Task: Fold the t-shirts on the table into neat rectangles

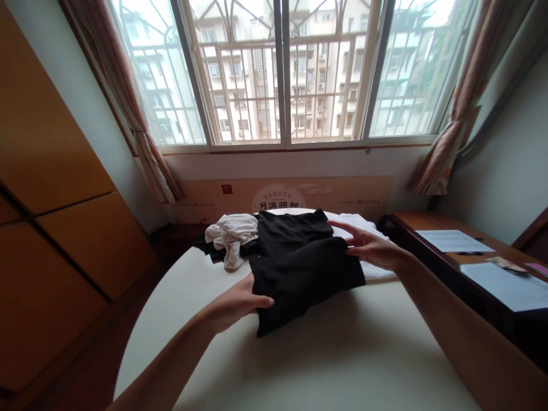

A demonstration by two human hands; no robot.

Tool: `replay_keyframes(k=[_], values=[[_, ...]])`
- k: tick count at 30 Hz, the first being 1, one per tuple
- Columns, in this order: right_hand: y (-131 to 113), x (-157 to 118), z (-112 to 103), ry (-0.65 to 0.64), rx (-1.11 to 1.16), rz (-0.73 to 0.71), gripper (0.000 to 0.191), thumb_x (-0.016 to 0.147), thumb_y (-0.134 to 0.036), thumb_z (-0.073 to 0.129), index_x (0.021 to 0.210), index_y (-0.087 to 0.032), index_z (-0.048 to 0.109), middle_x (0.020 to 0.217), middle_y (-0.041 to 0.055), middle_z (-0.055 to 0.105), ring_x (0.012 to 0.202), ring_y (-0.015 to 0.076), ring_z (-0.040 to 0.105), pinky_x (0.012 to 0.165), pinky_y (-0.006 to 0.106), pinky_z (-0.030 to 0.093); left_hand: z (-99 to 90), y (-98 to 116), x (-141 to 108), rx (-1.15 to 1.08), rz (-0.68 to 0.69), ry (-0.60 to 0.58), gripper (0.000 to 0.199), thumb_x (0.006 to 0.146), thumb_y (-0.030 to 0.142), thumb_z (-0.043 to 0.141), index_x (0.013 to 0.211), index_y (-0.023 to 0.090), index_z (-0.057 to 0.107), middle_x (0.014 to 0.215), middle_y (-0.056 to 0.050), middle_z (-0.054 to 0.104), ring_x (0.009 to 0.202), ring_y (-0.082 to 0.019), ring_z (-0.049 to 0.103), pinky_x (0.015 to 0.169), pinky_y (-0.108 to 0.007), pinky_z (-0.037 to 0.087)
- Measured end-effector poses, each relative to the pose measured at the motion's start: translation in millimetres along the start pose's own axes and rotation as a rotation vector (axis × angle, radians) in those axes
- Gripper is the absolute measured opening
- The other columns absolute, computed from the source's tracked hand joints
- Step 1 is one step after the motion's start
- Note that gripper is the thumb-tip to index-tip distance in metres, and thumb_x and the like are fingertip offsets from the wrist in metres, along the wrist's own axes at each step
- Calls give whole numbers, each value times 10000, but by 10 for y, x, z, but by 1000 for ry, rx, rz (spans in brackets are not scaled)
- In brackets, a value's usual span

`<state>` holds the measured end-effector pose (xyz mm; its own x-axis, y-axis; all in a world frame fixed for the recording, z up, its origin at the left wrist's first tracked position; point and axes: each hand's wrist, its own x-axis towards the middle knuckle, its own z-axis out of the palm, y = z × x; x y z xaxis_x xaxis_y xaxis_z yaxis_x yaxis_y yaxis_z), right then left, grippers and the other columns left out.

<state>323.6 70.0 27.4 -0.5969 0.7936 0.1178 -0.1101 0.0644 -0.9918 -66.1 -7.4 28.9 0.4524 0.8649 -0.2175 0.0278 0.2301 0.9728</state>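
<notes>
A black garment (306, 274) is spread over the white table, its near part lifted off the surface and its far part lying flatter. Which kind of garment it is I cannot make out. My left hand (242, 299) grips its left edge, the thumb on top and the other fingers hidden underneath. At the garment's right side, my right hand (370, 245) pinches the cloth between the thumb and fingers, with the index finger stretched along a fold.
Crumpled pale cloth (233, 231) lies on dark fabric at the table's far left. White folded cloth (357, 224) is behind my right hand. The round white table (171, 342) curves at left. A wooden desk (422, 222) with papers (454, 240) stands right; a barred window is ahead.
</notes>
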Motion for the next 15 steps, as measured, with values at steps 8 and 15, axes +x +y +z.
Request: replay_keyframes(k=[8, 15], values=[[86, 50, -53, 146, 122, -15, 915, 785, -195, 898, 1594, -323, 491, 1054, 38, 804, 938, 220, 760, 863, 323, 579, -162, 42, 40, -36, 215, 209, 998, 759, 360, 917, 1616, 245, 419, 1353, -156, 710, 1290, -347, 652, 1050, -410, 514], [116, 21, -123, 213, 48, 23, 970, 853, -330, 881, 1665, -361, 352, 1100, 33, 777, 939, 211, 736, 814, 306, 577, -94, -158, 175, 163, 182, 313, 1219, 648, 185, 864, 1673, 157, 203, 1061, -77, 779, 997, -293, 737, 851, -355, 548]])
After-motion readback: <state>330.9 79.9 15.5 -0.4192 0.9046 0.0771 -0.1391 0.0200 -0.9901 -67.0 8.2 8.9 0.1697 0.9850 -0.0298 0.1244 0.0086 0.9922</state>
